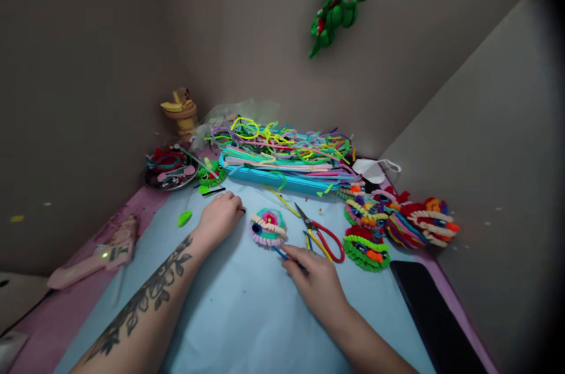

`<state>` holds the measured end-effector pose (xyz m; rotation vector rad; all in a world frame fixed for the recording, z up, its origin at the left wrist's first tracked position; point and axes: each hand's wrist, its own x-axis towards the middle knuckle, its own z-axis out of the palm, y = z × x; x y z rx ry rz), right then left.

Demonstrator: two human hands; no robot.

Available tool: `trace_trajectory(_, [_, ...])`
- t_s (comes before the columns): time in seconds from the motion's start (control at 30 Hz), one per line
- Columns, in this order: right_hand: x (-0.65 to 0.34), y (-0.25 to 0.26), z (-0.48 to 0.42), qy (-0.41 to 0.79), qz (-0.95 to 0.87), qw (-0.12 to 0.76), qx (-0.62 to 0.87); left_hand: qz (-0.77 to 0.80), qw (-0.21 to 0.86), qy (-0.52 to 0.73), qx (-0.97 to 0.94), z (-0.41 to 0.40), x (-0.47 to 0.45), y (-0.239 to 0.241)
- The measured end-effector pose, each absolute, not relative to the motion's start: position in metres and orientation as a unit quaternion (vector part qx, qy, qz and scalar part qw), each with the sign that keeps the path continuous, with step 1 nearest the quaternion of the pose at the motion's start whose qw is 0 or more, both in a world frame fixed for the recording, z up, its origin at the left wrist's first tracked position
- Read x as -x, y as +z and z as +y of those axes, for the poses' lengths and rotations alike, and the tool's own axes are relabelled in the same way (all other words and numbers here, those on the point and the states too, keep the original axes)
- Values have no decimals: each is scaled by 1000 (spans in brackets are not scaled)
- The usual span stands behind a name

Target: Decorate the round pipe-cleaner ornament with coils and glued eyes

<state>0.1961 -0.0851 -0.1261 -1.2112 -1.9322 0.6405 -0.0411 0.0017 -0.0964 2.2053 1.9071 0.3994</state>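
Note:
A small round coil of pipe cleaners (267, 226), pink and teal with a cream band, lies on the light blue sheet (247, 315) between my hands. My left hand (219, 218) rests just left of it, fingers curled in a loose fist around a thin dark piece that I cannot make out. My right hand (314, 280) lies lower right of the coil, fingertips pinching a blue pipe cleaner (282, 254) flat against the sheet. Red-handled scissors (321, 233) lie just beyond my right hand.
A heap of coloured pipe cleaners (282, 147) fills the back of the table. Finished woven pieces (397, 221) sit at the right, beside a dark phone (435, 318). A pink glue gun (99, 253) lies at the left, a metal dish (170, 171) at the back left.

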Motion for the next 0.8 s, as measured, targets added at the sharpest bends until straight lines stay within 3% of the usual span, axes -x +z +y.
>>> trace_trajectory(0.07, [-197,-122,-85,239,-744,402,477,637,135,189,-735,-5,37,-93])
trace_trajectory(0.17, [-198,-113,-84,201,-725,450,481,583,357,358,-636,-19,25,-84])
trace_trajectory(0.23, [-198,-108,-83,171,-725,468,476,523,502,385,-571,-28,14,-81])
trace_trajectory(0.3, [-198,-105,-82,147,-737,472,462,483,568,391,-539,-37,3,-81])
trace_trajectory(0.43, [-197,-107,-82,127,-753,468,445,449,589,385,-551,-48,-12,-86])
trace_trajectory(0.8, [-192,-105,-83,123,-730,479,472,429,493,391,-648,-62,-20,-94])
